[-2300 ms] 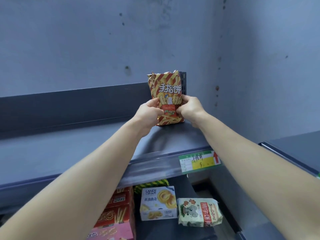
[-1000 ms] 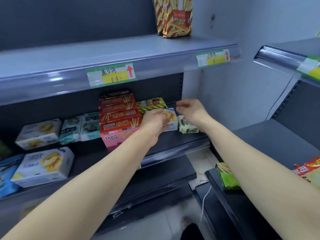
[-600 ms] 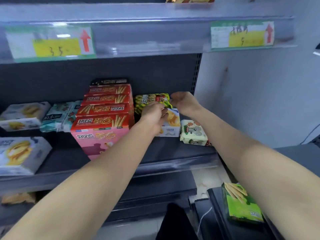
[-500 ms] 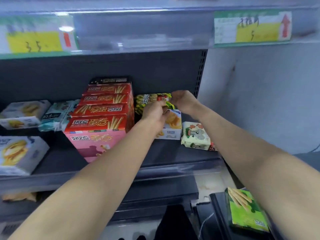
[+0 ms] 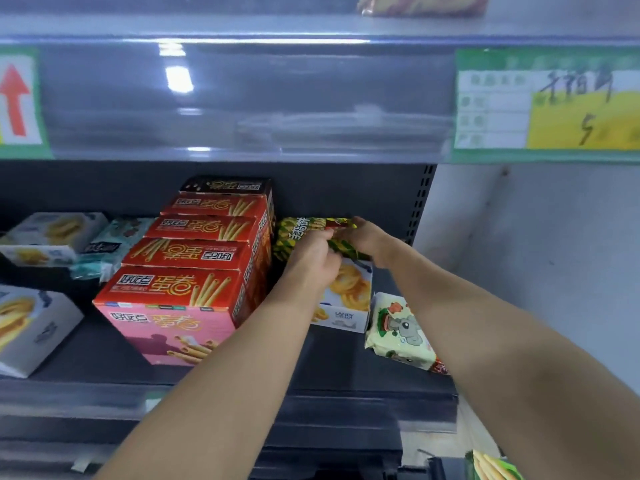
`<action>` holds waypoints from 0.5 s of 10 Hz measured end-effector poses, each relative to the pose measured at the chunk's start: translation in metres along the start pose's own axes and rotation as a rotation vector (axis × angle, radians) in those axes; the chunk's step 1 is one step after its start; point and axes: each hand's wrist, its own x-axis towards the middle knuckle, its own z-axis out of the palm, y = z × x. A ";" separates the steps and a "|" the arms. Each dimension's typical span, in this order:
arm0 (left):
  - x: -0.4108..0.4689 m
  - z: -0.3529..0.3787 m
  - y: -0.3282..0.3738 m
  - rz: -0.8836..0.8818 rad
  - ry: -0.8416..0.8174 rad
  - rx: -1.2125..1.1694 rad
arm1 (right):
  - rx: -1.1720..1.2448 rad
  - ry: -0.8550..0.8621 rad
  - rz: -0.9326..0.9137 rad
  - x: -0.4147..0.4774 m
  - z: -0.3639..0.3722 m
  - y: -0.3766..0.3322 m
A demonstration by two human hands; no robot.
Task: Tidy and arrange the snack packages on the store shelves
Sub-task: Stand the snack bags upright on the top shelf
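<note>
Evidently we clasp the green packet [image 5: 293, 234] mid-frame with left hand [image 5: 313, 258] and right hand [image 5: 370, 237] to lift it squarely.

We see a grey-blue upper shelf [image 5: 242, 26] running across the top of the frame. Its clear front rail [image 5: 277, 98] catches bright glints of overhead light at upper left. A green-and-yellow price label [image 5: 547, 105] sits in the rail at upper right, and a red-arrow label [image 5: 15, 102] at the far left edge. Below, a dark back panel [image 5: 104, 185] and a perforated upright [image 5: 420, 202] meet a pale, scuffed wall [image 5: 536, 254] on the right. A dark lower shelf [image 5: 346, 362] spans the middle.
</note>
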 end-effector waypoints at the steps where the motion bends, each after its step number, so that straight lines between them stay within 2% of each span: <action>1: 0.001 0.000 0.000 0.034 0.073 0.002 | 0.065 0.005 0.012 0.009 -0.003 0.005; 2: 0.012 -0.003 -0.002 0.009 0.123 -0.076 | 0.120 -0.005 0.038 0.019 -0.005 0.004; 3: 0.011 -0.003 0.001 0.019 0.151 0.014 | 0.143 0.024 0.101 0.023 -0.005 -0.002; 5: -0.005 0.003 0.007 0.042 0.145 0.121 | 0.262 0.049 0.112 0.011 -0.008 -0.016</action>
